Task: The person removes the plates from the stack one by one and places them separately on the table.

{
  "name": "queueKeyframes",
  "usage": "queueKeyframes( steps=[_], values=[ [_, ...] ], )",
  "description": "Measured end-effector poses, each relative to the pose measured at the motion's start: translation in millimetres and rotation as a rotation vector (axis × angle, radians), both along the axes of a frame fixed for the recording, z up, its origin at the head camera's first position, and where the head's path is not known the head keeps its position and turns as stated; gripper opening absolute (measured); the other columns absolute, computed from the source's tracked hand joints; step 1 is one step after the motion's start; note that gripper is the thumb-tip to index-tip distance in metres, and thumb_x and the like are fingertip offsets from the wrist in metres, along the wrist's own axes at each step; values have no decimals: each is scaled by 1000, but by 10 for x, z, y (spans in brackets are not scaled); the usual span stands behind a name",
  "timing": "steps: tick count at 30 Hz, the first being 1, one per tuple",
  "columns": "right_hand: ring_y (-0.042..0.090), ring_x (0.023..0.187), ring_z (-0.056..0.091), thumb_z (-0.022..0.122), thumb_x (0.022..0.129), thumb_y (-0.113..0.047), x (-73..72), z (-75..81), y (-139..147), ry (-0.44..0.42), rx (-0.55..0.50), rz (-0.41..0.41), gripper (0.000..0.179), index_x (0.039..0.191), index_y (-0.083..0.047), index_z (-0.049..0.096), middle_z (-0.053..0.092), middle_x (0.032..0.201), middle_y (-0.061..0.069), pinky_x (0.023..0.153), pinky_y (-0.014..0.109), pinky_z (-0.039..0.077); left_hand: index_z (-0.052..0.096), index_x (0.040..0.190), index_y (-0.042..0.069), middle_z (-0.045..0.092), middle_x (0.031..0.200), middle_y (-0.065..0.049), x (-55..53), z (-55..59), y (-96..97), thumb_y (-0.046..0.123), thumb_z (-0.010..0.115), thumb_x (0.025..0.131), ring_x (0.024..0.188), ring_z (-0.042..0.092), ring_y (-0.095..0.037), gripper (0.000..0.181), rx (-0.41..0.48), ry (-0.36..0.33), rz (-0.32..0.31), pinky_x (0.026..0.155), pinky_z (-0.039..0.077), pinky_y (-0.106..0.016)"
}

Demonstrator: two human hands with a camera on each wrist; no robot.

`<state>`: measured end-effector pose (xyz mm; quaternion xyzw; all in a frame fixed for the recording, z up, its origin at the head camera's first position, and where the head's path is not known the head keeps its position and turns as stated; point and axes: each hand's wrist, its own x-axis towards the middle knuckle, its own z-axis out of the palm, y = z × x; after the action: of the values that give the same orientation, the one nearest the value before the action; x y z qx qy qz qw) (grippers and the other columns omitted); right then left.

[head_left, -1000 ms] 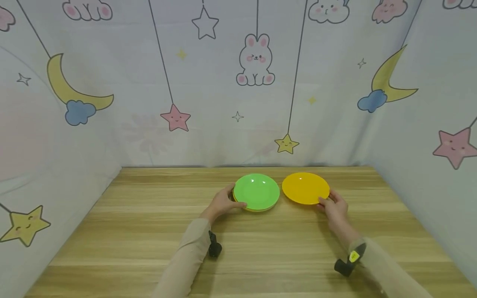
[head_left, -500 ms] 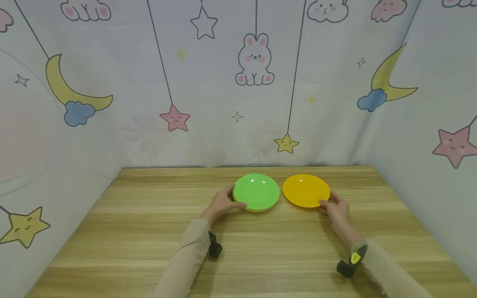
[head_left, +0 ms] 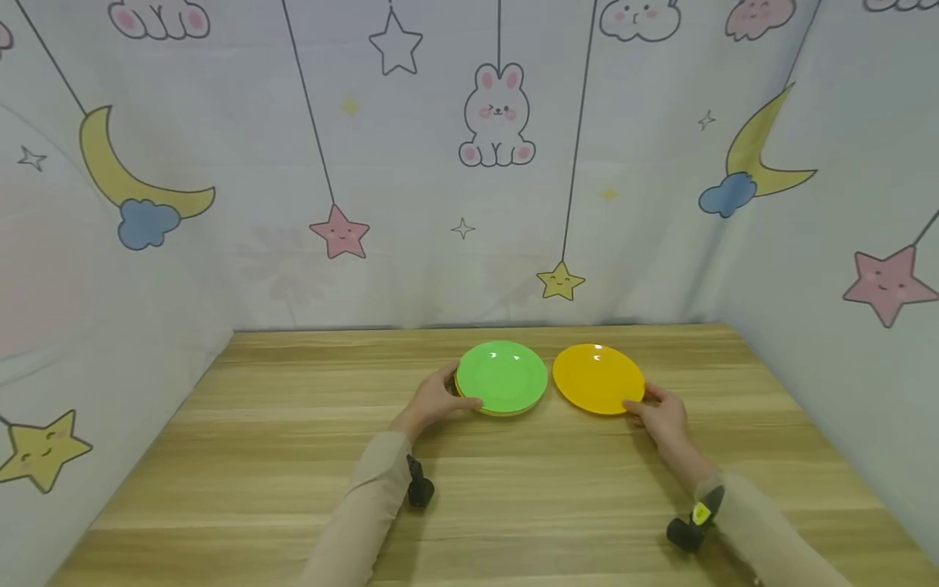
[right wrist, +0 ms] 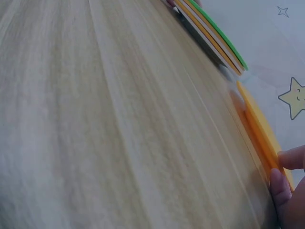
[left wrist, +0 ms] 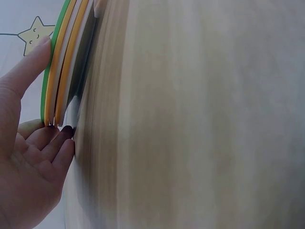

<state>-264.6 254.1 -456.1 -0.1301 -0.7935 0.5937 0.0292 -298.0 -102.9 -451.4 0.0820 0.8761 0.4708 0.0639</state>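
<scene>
A stack of plates with a green plate point(head_left: 502, 377) on top is at the far middle of the table. My left hand point(head_left: 431, 403) grips its left rim, thumb on the green plate and fingers at the lower edge. The left wrist view shows orange and white layers point(left wrist: 64, 62) under the green rim. To the right, my right hand point(head_left: 663, 417) pinches an orange plate point(head_left: 597, 380) by its near right rim, thumb on top. In the right wrist view this plate point(right wrist: 261, 126) is tilted, with a narrow gap between it and the stack.
The plates are near the back edge of the wood-grain table point(head_left: 469, 505). Behind it hangs a pale curtain point(head_left: 411, 277) printed with stars, moons and a rabbit, and similar walls stand at both sides. Dark wrist cameras point(head_left: 685, 534) are strapped over both sleeves.
My right hand has brought the orange plate slightly nearer to me, and its tilt has changed. My left hand and the stack stay in place. The head view has shifted a little.
</scene>
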Motion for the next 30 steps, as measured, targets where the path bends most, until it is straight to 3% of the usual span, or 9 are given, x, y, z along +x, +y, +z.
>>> queueKeyframes(
  steps=[12,20,25,30],
  values=[
    [-5,62,53,61,83,-5,23,4,7,-8,27,6,64,134,15,28,39,127,32,60,13,52,26,141,-1,30,144,-16,-3,-27,-7,33,78,69,133,26,-30,95,-16,3,-7,109,24,-41],
    [-3,61,54,63,83,-8,47,50,24,9,60,-23,61,132,14,33,47,112,25,58,16,53,27,141,1,32,144,-14,-34,-58,-17,35,78,69,133,27,-28,95,-17,10,-9,109,26,-41],
    [-1,63,54,62,85,-16,47,86,61,23,103,-17,59,131,11,37,47,103,15,57,18,53,30,140,3,35,142,-13,-45,-61,-16,34,79,69,132,29,-28,92,10,22,-17,108,27,-41],
    [4,61,55,61,86,-27,18,141,40,31,162,25,61,131,7,39,49,103,13,55,19,53,31,140,4,36,142,-13,-38,-46,-12,33,79,69,132,29,-27,91,13,18,-19,108,26,-40]
  ],
)
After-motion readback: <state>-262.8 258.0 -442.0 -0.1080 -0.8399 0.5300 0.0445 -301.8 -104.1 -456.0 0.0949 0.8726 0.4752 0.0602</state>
